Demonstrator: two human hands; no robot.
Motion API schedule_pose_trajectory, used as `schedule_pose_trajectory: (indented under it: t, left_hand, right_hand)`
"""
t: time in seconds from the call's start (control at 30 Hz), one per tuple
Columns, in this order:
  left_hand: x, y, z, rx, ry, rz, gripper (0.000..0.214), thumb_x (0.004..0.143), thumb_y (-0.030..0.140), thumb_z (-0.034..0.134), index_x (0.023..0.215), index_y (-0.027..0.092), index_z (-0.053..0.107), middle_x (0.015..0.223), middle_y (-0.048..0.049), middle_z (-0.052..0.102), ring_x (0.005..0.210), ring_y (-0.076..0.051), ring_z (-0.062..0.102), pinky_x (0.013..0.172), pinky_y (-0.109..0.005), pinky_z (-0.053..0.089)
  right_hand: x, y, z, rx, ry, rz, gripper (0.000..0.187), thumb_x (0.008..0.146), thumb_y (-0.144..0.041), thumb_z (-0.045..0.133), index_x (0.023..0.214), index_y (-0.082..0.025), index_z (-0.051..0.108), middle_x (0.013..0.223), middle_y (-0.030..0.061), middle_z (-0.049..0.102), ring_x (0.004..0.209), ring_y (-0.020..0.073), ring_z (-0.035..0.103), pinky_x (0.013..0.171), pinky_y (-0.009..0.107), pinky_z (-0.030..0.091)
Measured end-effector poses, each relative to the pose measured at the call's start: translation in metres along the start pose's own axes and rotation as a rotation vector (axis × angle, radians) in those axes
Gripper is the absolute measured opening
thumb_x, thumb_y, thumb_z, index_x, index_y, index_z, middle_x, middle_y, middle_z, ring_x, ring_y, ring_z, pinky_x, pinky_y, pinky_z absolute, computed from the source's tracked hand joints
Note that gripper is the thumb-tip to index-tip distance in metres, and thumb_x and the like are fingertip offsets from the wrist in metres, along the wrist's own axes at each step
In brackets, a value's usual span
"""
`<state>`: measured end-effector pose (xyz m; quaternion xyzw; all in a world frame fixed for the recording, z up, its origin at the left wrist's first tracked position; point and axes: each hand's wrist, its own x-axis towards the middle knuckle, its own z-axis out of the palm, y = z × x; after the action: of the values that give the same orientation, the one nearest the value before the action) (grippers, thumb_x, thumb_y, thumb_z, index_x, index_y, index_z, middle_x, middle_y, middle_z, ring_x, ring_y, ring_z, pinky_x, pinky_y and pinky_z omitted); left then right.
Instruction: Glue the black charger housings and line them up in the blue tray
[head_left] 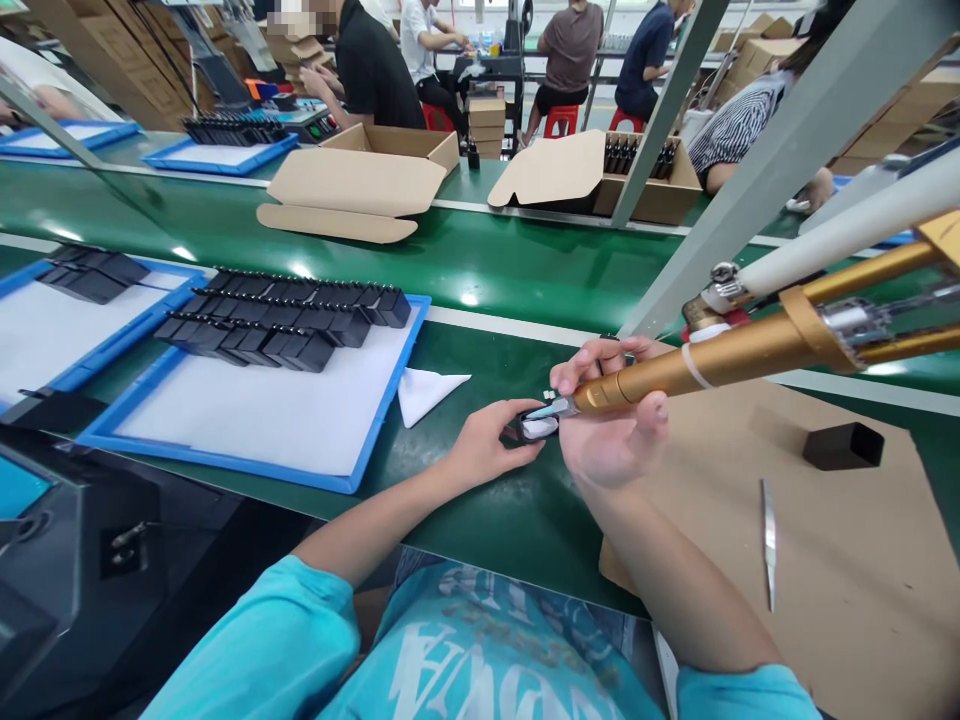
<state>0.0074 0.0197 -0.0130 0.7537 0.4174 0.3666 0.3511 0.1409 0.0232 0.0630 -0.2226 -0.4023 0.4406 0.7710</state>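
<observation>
My left hand pinches a small black part with a white face just above the green bench. My right hand is wrapped round the front of a gold power screwdriver that hangs in from the right on a sprung arm. The driver's tip touches the top of the small part. A folded white cloth lies on the bench just left of my left hand.
A blue tray with rows of black parts sits to the left, a second blue tray beyond it. A cardboard sheet at right carries a black sleeve and a metal blade. Open cartons and seated people are across the conveyor.
</observation>
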Motion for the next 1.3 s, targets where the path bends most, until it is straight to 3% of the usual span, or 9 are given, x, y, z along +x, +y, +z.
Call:
schedule_pose_trajectory:
  t: [0.2,0.3,0.6,0.73,0.9,1.03,1.13,1.23,1.3]
  left_hand:
    - [-0.001,0.004,0.000,-0.020,0.050,0.069,0.043,0.078,0.031,0.071,0.119,0.021,0.062,0.110,-0.0046,0.072,0.092,-0.019,0.071,0.076,-0.030,0.060]
    - [-0.001,0.003,0.000,-0.025,0.052,0.081,0.044,0.078,0.030,0.071,0.120,0.021,0.061,0.110,-0.0040,0.073,0.091,-0.019,0.071,0.076,-0.028,0.060]
    - [0.000,-0.005,-0.001,-0.043,0.023,-0.130,0.050,0.076,0.036,0.072,0.122,0.023,0.059,0.098,0.0009,0.073,0.075,-0.015,0.069,0.071,-0.027,0.060]
    - [0.003,-0.008,-0.008,0.040,-0.008,-0.120,0.046,0.077,0.037,0.072,0.119,0.022,0.061,0.101,-0.0015,0.071,0.085,-0.018,0.067,0.077,-0.030,0.057]
    - [0.008,-0.019,-0.023,0.230,-0.164,-0.144,0.043,0.077,0.033,0.071,0.117,0.022,0.064,0.100,-0.0046,0.067,0.092,-0.023,0.063,0.083,-0.036,0.052]
    - [0.014,-0.025,-0.032,0.144,-0.267,-0.157,0.057,0.077,0.040,0.073,0.130,0.024,0.057,0.127,-0.0062,0.063,0.117,-0.027,0.057,0.099,-0.040,0.047]
    - [0.023,-0.024,-0.029,0.024,-0.251,-0.166,0.057,0.087,0.050,0.061,0.137,0.025,0.052,0.142,-0.0061,0.055,0.129,-0.027,0.050,0.111,-0.042,0.038]
    - [0.029,-0.023,-0.020,-0.087,-0.257,-0.186,0.047,0.099,0.049,0.037,0.132,0.022,0.059,0.134,-0.0044,0.062,0.126,-0.024,0.055,0.112,-0.040,0.037]
    - [0.029,-0.022,-0.016,-0.099,-0.241,-0.180,0.047,0.100,0.048,0.035,0.128,0.021,0.062,0.123,-0.0038,0.069,0.118,-0.023,0.061,0.107,-0.038,0.043]
  right_hand:
    - [-0.004,-0.003,0.002,0.006,0.017,0.003,0.033,0.077,-0.058,0.057,0.089,-0.029,0.048,0.084,-0.0015,0.052,0.059,0.0107,0.051,0.060,0.032,0.047]
    - [-0.004,-0.003,0.002,0.035,0.011,0.014,0.033,0.076,-0.057,0.059,0.092,-0.029,0.051,0.085,-0.0008,0.053,0.062,0.0114,0.052,0.062,0.032,0.047]
    - [0.001,-0.002,0.000,0.020,0.007,-0.004,0.035,0.077,-0.055,0.057,0.101,-0.030,0.053,0.084,-0.0005,0.054,0.060,0.0119,0.051,0.061,0.032,0.045]
    - [0.003,-0.001,-0.002,-0.002,0.039,-0.010,0.036,0.076,-0.056,0.055,0.102,-0.031,0.051,0.084,-0.0009,0.054,0.058,0.0117,0.049,0.060,0.032,0.044]
    - [0.007,0.001,-0.005,0.014,0.061,-0.028,0.037,0.077,-0.054,0.055,0.105,-0.031,0.052,0.084,-0.0008,0.054,0.057,0.0113,0.050,0.061,0.032,0.044]
    - [0.011,0.002,-0.008,0.009,0.075,-0.021,0.036,0.077,-0.053,0.054,0.105,-0.031,0.051,0.084,-0.0007,0.053,0.058,0.0112,0.049,0.061,0.033,0.045]
    - [0.013,0.003,-0.010,0.013,0.077,-0.019,0.036,0.077,-0.053,0.054,0.106,-0.031,0.050,0.085,-0.0007,0.052,0.058,0.0109,0.049,0.060,0.032,0.044]
    - [0.015,0.003,-0.011,-0.029,0.086,-0.014,0.036,0.078,-0.054,0.052,0.107,-0.032,0.047,0.085,-0.0006,0.050,0.057,0.0112,0.049,0.059,0.032,0.044]
    - [0.015,0.004,-0.012,-0.066,0.086,-0.012,0.036,0.079,-0.055,0.050,0.107,-0.033,0.045,0.085,-0.0005,0.049,0.057,0.0115,0.048,0.058,0.032,0.044]
